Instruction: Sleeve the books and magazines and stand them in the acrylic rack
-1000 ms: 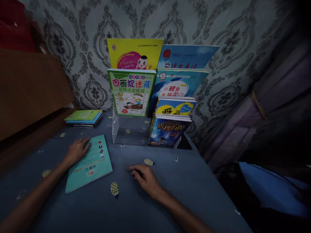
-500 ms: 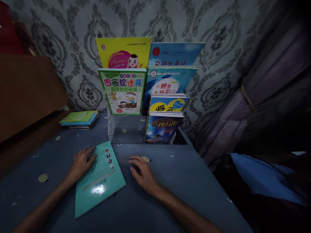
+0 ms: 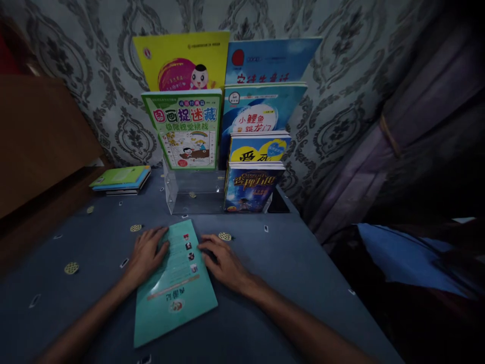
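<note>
Lower centre of the frame: a teal booklet [image 3: 175,285] lies flat on the blue bench [image 3: 295,283], its cover text upside down to the viewer. The left hand [image 3: 146,253] rests spread on its left edge and the right hand [image 3: 223,260] lies open at its right edge, fingers apart, gripping nothing, as if to steady it from both sides. Upper centre: a clear display rack [image 3: 193,189] holds picture books upright, its lower left pocket vacant. Centre left: a small stack of books [image 3: 120,179].

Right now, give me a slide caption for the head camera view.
Both hands, left hand and right hand, flank a teal booklet before a clear book stand.
</note>
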A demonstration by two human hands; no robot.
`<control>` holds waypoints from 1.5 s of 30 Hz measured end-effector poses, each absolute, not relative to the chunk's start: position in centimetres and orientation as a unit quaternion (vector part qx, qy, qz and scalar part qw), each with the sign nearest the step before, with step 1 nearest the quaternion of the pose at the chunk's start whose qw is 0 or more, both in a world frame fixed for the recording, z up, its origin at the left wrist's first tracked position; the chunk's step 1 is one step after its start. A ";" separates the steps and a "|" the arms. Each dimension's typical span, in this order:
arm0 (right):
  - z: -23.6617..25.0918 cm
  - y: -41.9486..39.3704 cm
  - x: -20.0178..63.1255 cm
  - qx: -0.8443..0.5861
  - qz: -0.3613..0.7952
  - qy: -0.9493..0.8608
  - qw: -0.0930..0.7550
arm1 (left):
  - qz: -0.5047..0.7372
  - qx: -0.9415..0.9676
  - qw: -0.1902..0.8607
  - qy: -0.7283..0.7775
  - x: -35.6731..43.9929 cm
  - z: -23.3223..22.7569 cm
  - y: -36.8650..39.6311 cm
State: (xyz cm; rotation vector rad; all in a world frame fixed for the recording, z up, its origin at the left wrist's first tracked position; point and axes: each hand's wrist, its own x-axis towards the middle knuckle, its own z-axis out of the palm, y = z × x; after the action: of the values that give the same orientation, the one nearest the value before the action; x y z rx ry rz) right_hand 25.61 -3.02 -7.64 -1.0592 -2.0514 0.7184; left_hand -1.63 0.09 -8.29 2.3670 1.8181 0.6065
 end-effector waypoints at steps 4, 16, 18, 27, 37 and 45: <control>-7.6 -2.9 26.0 -0.435 0.242 -0.797 0.342 | 0.209 0.802 0.075 0.555 1.4 -8.0 0.9; -8.5 -1.5 31.0 -0.555 0.167 -0.748 0.325 | 0.217 0.847 0.119 0.471 9.8 -7.9 4.6; -8.6 -1.2 31.7 -0.551 0.162 -0.748 0.332 | 0.231 0.843 0.132 0.467 10.2 -8.0 5.1; -9.4 -0.6 32.6 -0.525 0.151 -0.762 0.347 | 0.297 0.830 0.150 0.447 7.4 -8.9 5.7; -9.2 -0.6 32.3 -0.536 0.090 -0.781 0.308 | 0.270 0.857 0.059 0.435 8.0 -8.8 4.8; -6.9 1.1 27.0 -0.435 0.092 -0.866 0.230 | 0.306 0.813 0.066 0.491 7.9 -8.6 4.7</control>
State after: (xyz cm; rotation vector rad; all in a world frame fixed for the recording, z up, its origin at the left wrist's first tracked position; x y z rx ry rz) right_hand 27.03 1.09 -6.90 -1.1973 -2.3818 0.2526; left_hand 7.92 4.70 -8.62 2.4515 1.4818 0.9238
